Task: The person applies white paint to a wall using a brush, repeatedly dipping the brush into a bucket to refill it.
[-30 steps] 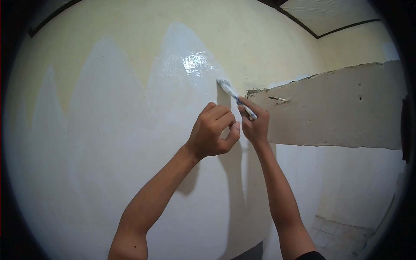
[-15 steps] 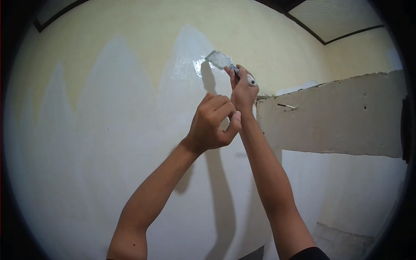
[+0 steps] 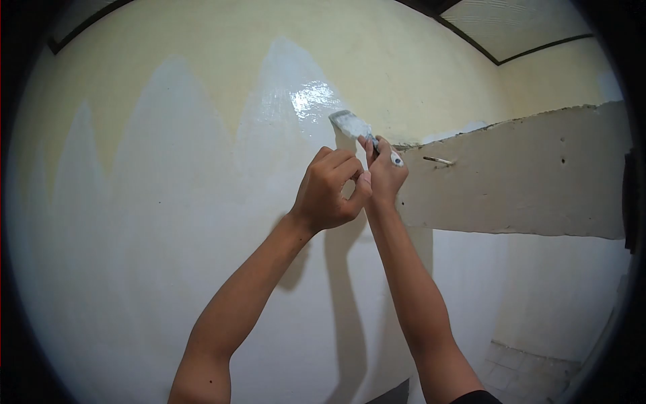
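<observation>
A wide paintbrush (image 3: 352, 125) coated in white paint is in my right hand (image 3: 387, 171), fingers wrapped round its handle. Its bristles point up and left, at the wall (image 3: 202, 256), beside a glossy wet patch. White paint rises in peaks over the pale yellow upper wall. My left hand (image 3: 331, 188) is raised in front of the wall, left of my right wrist, with its fingers curled and the thumb near the fingertips. Whether anything is between those fingers is too small to make out.
A rough grey concrete beam (image 3: 518, 178) juts across the right side, with a small rod (image 3: 439, 161) sticking out of it. Dark-trimmed ceiling panels (image 3: 518, 23) show at the top right, and a tiled floor (image 3: 518, 370) at the lower right.
My right hand has moved down and slightly right with the brush, whose bristles are now below the glossy patch. My left hand has hardly moved. The view has shifted slightly.
</observation>
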Demonstrator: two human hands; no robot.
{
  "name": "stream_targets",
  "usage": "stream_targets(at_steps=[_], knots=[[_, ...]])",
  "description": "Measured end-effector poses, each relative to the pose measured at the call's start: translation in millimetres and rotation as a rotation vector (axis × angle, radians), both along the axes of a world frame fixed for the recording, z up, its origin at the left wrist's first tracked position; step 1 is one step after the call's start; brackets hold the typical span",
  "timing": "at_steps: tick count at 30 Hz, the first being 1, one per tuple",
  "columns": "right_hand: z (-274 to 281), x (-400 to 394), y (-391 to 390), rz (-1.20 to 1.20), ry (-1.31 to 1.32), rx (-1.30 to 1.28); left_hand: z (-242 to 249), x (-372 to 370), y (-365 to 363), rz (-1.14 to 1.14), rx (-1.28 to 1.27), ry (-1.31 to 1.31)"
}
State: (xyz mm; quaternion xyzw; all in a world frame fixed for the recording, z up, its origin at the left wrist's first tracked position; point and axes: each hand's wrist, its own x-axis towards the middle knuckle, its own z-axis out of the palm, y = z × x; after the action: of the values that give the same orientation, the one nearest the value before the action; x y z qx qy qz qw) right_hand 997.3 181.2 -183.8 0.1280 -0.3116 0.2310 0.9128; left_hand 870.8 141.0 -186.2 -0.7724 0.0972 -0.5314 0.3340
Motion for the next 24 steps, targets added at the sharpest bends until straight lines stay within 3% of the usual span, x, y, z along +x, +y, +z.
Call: stream_targets(at_steps=[9,15,18,24], knots=[[-73,18,-11,-0.026,0.064,-0.122,-19,14,6,-0.038,-0.031,0.033],[-102,19,-24,-0.178,0.011,-0.139,-26,17,9,-0.06,-0.041,0.041],[-75,13,-25,-0.263,-0.086,0.071,-23,14,9,-0.06,-0.013,0.007],[14,12,-36,-0.929,-0.68,-0.034,-3,0,-7,-0.084,0.049,-0.095]])
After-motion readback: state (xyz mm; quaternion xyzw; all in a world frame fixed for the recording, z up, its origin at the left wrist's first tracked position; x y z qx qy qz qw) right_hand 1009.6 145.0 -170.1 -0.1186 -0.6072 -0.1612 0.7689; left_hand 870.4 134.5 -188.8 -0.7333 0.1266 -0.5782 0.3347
